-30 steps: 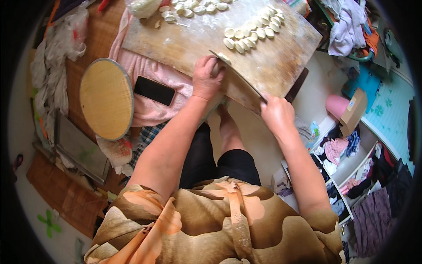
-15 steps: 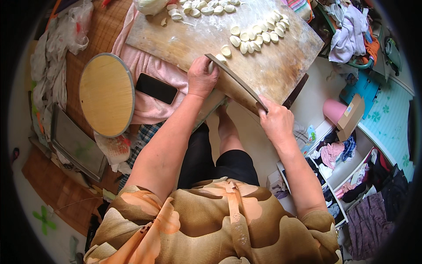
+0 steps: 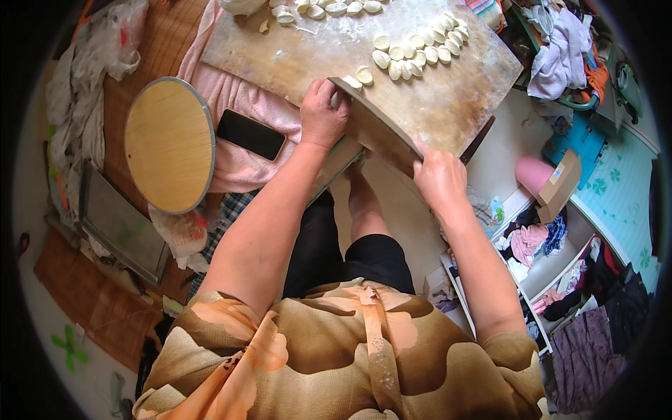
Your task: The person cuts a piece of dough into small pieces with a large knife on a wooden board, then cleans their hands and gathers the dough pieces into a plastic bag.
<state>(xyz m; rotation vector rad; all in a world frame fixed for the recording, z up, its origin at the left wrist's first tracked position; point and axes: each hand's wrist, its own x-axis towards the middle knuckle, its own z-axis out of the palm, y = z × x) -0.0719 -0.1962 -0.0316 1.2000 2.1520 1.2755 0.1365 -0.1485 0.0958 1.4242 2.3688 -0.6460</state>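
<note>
My right hand (image 3: pixel 441 178) is closed round the handle end of a cleaver (image 3: pixel 381 126), whose dark, broad blade slants across the near edge of a floured wooden board (image 3: pixel 280 63). At the far end of the blade my left hand (image 3: pixel 324 112) is closed, with a pale bit of dough (image 3: pixel 336 100) showing at its fingers; the blade partly hides it. Just beyond the blade lie a couple of cut dough pieces (image 3: pixel 364 75). Farther right on the board, several round dough pieces (image 3: pixel 420 52) sit in a cluster, and more dough pieces (image 3: pixel 336 9) line the back.
Left of the board, a black phone (image 3: pixel 250 134) rests on a pink towel (image 3: pixel 234 98) beside a round wooden board (image 3: pixel 170 145). A grey tray (image 3: pixel 119 224) and plastic bags (image 3: pixel 126 49) are farther left. An open drawer (image 3: pixel 553 273) of clothes and a pink bucket (image 3: pixel 532 173) stand at right.
The cleaver has tilted, so more of its broad face shows. My right hand has dropped slightly against the board's edge; my left hand stays nearly in place. The view has shifted slightly.
</note>
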